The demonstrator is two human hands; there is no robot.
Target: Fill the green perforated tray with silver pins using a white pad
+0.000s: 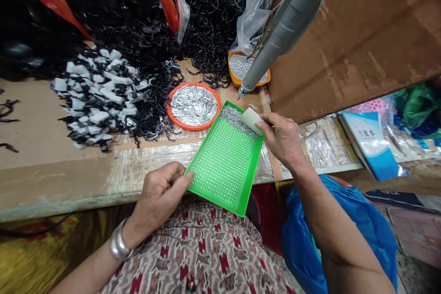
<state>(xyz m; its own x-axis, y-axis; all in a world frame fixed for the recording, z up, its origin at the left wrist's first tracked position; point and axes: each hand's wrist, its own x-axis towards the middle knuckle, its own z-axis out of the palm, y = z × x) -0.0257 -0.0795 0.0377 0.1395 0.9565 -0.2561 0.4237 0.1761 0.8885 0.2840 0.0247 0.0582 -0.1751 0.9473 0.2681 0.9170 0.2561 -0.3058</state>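
The green tray (pixel 253 177) is pinched at its near corner by the left hand (pixel 160 197). The right hand (pixel 280 140) grips a white card (pixel 251 120), which hides some silver bits (pixel 234 119) at the tray's far end. A gray drill (pixel 282 32) is cut off, upper right.

A bright green perforated tray (pixel 223 161) is showing tight rows of silver dots, with a silvery drift at its far end under a white card (pixel 251 120). A round orange dish (pixel 193 127) is glittering with silver pins. Black clips (pixel 113 9) are heaping up behind black-and-white clips (pixel 96 96). A grey rotary tool (pixel 285 27) is shining dully, a blue plastic bag (pixel 339 229) is billowing, and a cream garment (pixel 203 248) is displaying a red geometric pattern.
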